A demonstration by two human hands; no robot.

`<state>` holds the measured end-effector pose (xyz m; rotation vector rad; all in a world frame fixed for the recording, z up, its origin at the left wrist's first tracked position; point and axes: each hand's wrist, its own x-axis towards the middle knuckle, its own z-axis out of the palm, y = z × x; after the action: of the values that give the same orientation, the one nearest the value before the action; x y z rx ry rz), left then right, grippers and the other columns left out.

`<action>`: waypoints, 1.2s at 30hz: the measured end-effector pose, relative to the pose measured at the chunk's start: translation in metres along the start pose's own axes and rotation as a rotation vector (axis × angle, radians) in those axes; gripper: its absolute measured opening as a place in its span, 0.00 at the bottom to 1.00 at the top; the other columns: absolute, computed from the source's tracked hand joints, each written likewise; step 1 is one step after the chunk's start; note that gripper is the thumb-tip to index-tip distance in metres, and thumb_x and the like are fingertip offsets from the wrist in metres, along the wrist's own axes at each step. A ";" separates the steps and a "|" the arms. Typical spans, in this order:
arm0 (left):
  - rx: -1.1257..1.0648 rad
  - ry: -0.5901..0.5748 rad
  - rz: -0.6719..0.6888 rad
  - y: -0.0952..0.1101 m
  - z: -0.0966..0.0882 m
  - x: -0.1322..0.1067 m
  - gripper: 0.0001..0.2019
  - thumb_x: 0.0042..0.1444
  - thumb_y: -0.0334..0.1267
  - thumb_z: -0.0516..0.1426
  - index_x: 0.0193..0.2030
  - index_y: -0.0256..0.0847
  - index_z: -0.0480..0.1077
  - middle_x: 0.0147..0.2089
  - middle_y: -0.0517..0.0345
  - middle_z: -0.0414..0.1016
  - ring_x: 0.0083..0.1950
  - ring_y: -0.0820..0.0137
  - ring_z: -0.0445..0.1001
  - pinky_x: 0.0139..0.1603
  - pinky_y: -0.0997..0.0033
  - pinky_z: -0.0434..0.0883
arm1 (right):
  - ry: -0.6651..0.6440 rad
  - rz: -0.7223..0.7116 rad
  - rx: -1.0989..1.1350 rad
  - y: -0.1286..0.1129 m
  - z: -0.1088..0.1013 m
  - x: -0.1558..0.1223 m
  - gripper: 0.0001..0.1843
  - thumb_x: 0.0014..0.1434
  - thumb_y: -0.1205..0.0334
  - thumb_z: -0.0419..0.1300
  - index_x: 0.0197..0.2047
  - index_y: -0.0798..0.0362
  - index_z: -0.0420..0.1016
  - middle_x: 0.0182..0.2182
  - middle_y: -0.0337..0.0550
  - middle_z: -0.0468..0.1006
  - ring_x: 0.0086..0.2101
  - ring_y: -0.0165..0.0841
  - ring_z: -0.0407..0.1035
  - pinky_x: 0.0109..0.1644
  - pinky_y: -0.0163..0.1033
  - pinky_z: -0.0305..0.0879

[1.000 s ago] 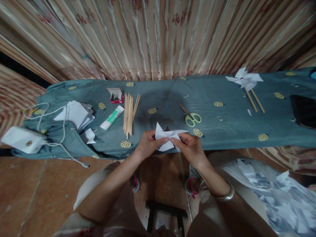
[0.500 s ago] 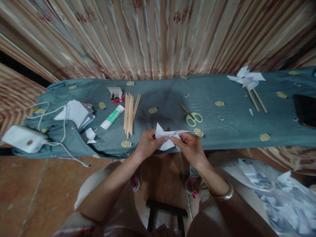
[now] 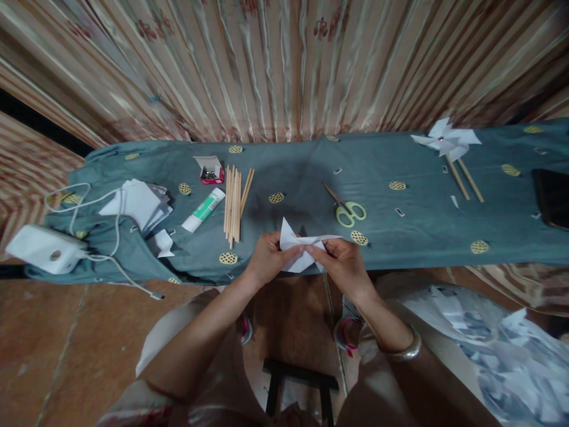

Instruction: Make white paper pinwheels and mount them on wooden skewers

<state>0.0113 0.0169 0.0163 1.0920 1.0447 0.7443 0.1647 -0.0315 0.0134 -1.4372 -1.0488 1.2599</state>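
A folded white paper pinwheel (image 3: 299, 244) is held just above the near edge of a table covered in teal cloth (image 3: 302, 172). My left hand (image 3: 265, 261) pinches its left side with closed fingers. My right hand (image 3: 344, 267) pinches its right side, fingertips meeting near the paper's centre. A bundle of thin wooden sticks (image 3: 234, 201) lies on the cloth to the left of my hands. Yellow-handled scissors (image 3: 347, 209) lie to the right, a little beyond my hands.
A white glue tube (image 3: 203, 210), a small red box of pins (image 3: 210, 171), a paper stack (image 3: 136, 204) and a white charger with cable (image 3: 44, 249) sit at left. Finished pinwheels on sticks (image 3: 448, 145) and a dark phone (image 3: 553, 198) lie at right. Curtains hang behind.
Both hands keep hold of the paper pinwheel with only slight finger movement. The view has shifted a little.
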 end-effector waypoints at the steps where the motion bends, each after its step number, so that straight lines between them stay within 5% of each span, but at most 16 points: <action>1: -0.001 0.003 -0.005 0.000 0.000 0.000 0.17 0.37 0.45 0.68 0.29 0.33 0.75 0.24 0.62 0.71 0.24 0.77 0.66 0.26 0.77 0.63 | -0.003 0.002 0.007 0.000 0.000 0.000 0.13 0.52 0.53 0.64 0.34 0.55 0.79 0.28 0.41 0.80 0.30 0.34 0.72 0.35 0.38 0.68; 14: -0.080 -0.037 -0.043 0.002 0.001 0.001 0.19 0.33 0.48 0.69 0.26 0.34 0.74 0.24 0.61 0.72 0.25 0.77 0.66 0.27 0.77 0.64 | -0.012 0.026 0.057 0.002 -0.003 0.002 0.11 0.51 0.53 0.65 0.25 0.53 0.77 0.23 0.38 0.77 0.29 0.33 0.72 0.37 0.39 0.68; 36: -0.079 -0.044 -0.062 0.003 -0.002 0.000 0.21 0.35 0.50 0.69 0.27 0.33 0.73 0.23 0.62 0.71 0.23 0.77 0.65 0.26 0.77 0.61 | -0.060 0.118 0.151 -0.006 0.002 0.005 0.17 0.45 0.48 0.69 0.31 0.53 0.81 0.26 0.40 0.81 0.27 0.34 0.73 0.33 0.38 0.70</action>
<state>0.0090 0.0184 0.0189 1.0004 0.9993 0.7031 0.1629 -0.0254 0.0181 -1.3691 -0.8986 1.4432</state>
